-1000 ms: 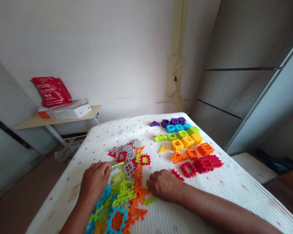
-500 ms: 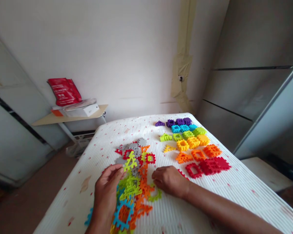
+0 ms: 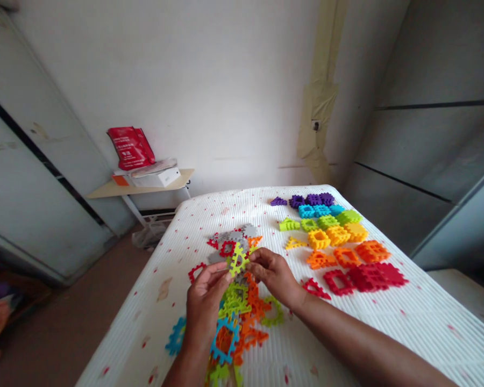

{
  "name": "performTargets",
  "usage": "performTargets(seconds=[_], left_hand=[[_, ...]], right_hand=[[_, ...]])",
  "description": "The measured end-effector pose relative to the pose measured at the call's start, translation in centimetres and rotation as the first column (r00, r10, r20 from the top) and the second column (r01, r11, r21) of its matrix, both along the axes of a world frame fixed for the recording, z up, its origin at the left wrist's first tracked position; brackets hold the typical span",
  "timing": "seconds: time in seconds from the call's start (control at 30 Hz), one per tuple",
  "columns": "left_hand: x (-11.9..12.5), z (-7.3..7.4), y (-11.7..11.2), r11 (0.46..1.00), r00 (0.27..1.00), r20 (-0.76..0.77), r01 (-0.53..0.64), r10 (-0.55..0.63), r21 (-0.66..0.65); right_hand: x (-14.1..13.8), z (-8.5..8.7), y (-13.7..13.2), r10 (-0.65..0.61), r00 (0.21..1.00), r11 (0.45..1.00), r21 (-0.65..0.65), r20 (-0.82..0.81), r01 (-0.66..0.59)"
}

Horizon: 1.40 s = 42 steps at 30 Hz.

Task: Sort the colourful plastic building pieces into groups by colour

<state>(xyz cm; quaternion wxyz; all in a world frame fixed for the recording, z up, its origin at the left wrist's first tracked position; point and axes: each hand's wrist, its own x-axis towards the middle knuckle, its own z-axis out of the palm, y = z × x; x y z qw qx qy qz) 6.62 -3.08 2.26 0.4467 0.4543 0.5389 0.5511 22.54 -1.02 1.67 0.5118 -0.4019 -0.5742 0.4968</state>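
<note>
Lime-green triangular plastic waffle block (image 3: pixel 237 260) is pinched, tilted slightly, between left hand (image 3: pixel 205 301) and right hand (image 3: pixel 272 274); both hands closed on it, fingers curled. Block judged light, stiff, not slippery; notched edge seems best hold. Jumble of linked plastic blocks (image 3: pixel 242 317) is left just below hands, on ribbed white mattress (image 3: pixel 411 317). Colour-sorted block rows (image 3: pixel 339 234) are laid out beyond right hand.

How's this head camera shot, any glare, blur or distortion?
Head view: soft, even light, no strong glare on the white ribbed surface; faint shadows under the left hand and right hand; wide-angle distortion leans the wall; nothing clearly out of focus.
</note>
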Motion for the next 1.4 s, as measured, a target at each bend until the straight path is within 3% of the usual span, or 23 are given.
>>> performTargets(seconds=[0.13, 0.27, 0.43, 0.57, 0.7, 0.87, 0.97, 1.07, 1.2, 1.33, 1.4], left_hand=[[0.0, -0.3, 0.0, 0.996, 0.995, -0.035, 0.089, -0.09, -0.012], [-0.2, -0.5, 0.0, 0.997, 0.994, -0.099, 0.059, -0.053, 0.057], [-0.9, 0.1, -0.2, 0.994, 0.994, -0.11, 0.01, 0.002, 0.11], [-1.3, 0.3, -0.2, 0.992, 0.976, -0.199, 0.107, -0.092, 0.069], [-1.2, 0.0, 0.0, 0.995, 0.975, -0.199, 0.098, -0.096, 0.001], [-0.7, -0.2, -0.1, 0.996, 0.974, -0.209, 0.086, -0.088, -0.018], [-0.4, -0.2, -0.1, 0.997, 0.97, -0.232, 0.079, -0.072, 0.018], [-0.4, -0.2, -0.1, 0.995, 0.972, -0.215, 0.099, -0.09, 0.032], [-0.9, -0.2, 0.0, 0.998, 0.99, -0.131, 0.055, -0.051, 0.028], [-1.7, -0.6, 0.5, 0.999, 0.992, -0.127, 0.02, -0.015, 0.037], [-1.9, -0.7, 0.8, 0.999, 0.987, -0.159, 0.017, -0.01, 0.039]], right_hand=[[-0.5, 0.6, 0.4, -0.026, 0.997, 0.999, -0.027, -0.067, 0.024], [0.1, 1.0, 0.2, -0.002, 1.0, 0.999, 0.051, -0.021, 0.003], [1.6, 1.8, -0.3, 0.088, 0.951, 0.96, 0.229, 0.295, -0.16], [2.0, 2.4, -0.7, 0.002, 0.87, 0.928, 0.324, 0.494, -0.186], [1.6, 2.5, -1.1, -0.212, 0.659, 0.891, 0.42, 0.722, -0.173], [0.5, 2.9, -1.7, -0.32, 0.381, 0.867, 0.431, 0.867, -0.251], [-0.2, 3.2, -2.2, -0.363, 0.27, 0.863, 0.431, 0.892, -0.263], [0.0, 3.8, -2.0, -0.355, 0.212, 0.879, 0.403, 0.91, -0.255], [3.4, 5.5, 1.7, -0.313, 0.134, 0.912, 0.337, 0.94, -0.236], [8.8, 6.8, 8.2, -0.222, -0.071, 0.971, 0.213, 0.972, -0.112], [10.9, 6.7, 11.0, -0.167, -0.11, 0.982, 0.156, 0.98, -0.102]])
